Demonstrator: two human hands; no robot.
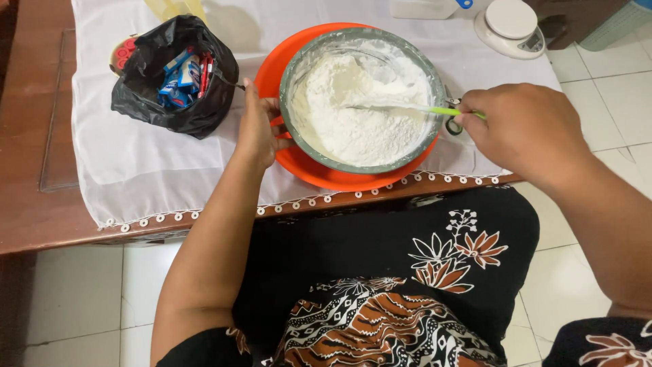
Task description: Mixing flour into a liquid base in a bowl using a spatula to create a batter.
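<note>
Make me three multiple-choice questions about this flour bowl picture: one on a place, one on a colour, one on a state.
1. Where is the black plastic bag?
A. Left of the bowl
B. On the floor
C. Inside the bowl

2. What colour is the round basin under the grey sieve of white flour?
A. Blue
B. Orange
C. Black

3. What is the right hand doing?
A. Lying open
B. Gripping the green-handled utensil
C. Holding the white scale

A: it sits beyond the left hand.
B: the orange rim shows.
B: fingers close on the handle.

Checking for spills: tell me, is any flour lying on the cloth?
No: the flour sits wholly inside the sieve, and the cloth around it looks clean.
</note>
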